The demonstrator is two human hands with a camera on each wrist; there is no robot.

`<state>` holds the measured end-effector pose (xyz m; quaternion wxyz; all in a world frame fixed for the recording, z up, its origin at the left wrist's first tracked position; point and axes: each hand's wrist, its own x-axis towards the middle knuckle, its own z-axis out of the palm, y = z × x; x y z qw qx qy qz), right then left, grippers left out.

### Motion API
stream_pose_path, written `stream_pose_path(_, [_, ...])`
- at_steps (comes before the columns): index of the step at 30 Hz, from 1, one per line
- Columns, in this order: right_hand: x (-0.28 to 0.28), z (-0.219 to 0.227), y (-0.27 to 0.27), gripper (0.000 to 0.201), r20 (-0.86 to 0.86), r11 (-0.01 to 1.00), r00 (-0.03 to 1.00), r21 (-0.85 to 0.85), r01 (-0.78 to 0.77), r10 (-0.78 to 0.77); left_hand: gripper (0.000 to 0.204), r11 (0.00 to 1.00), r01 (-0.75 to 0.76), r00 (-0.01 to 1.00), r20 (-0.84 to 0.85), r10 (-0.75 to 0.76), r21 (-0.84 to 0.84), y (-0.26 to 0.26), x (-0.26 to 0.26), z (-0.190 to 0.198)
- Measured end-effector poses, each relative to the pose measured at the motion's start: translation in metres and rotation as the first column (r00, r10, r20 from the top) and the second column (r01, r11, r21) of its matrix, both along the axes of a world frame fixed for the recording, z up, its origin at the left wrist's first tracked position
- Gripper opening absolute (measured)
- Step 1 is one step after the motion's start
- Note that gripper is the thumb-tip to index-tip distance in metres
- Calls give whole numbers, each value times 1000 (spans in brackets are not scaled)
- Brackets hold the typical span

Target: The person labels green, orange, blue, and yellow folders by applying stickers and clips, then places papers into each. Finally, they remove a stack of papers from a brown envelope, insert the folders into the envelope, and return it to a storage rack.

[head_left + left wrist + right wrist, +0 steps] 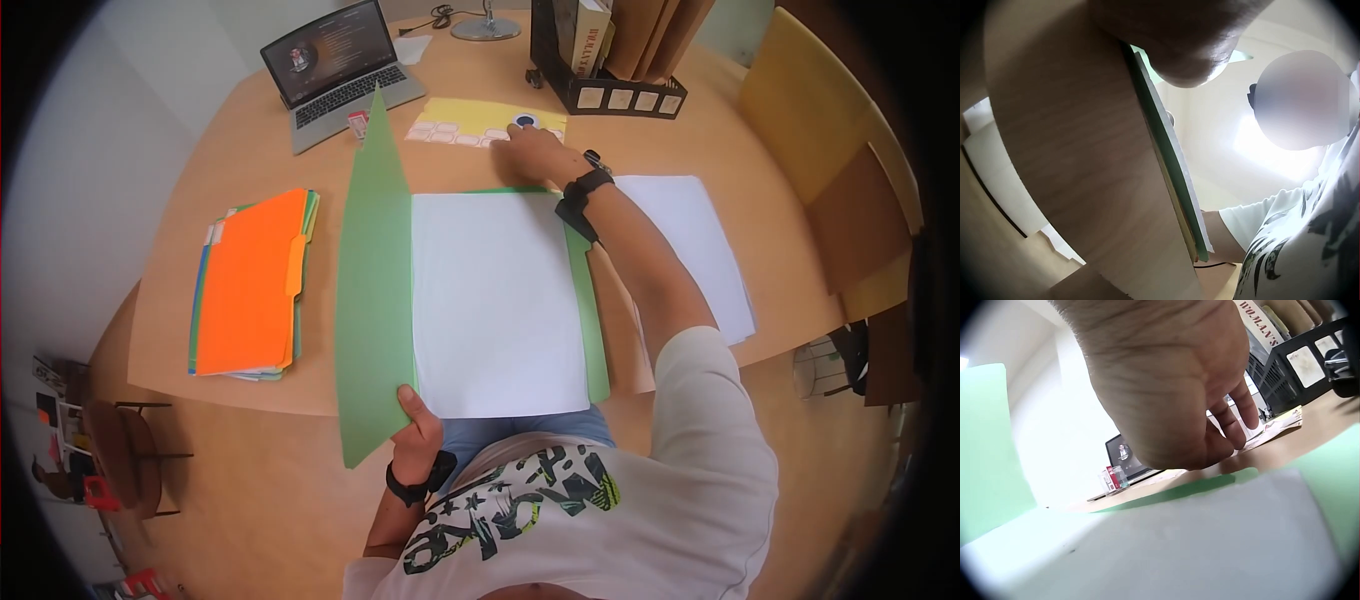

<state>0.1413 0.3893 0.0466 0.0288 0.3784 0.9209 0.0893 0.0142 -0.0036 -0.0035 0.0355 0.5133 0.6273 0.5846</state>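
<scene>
Head view alone shows the whole green folder (pixel 375 290): its cover stands raised on the left, and white paper (pixel 500 300) lies on the other side. The left hand (pixel 418 430) grips the cover's lower corner, thumb on the inner face. The right hand (pixel 535 155) reaches over the folder's far edge, fingers bent down at the yellow sheet (pixel 455 115), beside a round blue-and-white piece (pixel 524 121); whether they pinch anything, I cannot tell. Right wrist view adds the curled fingers seen low from behind and the sheet's lifted, pink-marked edge; left wrist view shows the folder and paper edge-on as thin layers.

The cover is smooth, stiff card, the paper flat and matt, the worktop (pixel 330 190) pale wood grain. The folder's near end reaches past the worktop's front edge. Bare wood separates it from the orange folder (pixel 250 290) at left; loose white sheets (pixel 690 260) lie near its right side.
</scene>
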Motion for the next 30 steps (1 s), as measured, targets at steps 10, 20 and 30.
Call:
stream_pose_path(10, [4, 17, -1, 43, -155, 965, 988, -261, -14, -27, 38, 999, -12, 1000, -23, 13, 35, 3, 0, 0])
stream_pose_path(20, [8, 56, -65, 44, -456, 852, 874, -378, -363, 170, 36, 998, 53, 986, -159, -50, 18, 10, -1, 9])
stream_pose_path(30, [64, 42, -27, 32, -772, 848, 597, -453, -276, -218, 48, 968, 20, 758, -628, -178, -250, 7, 6, 25])
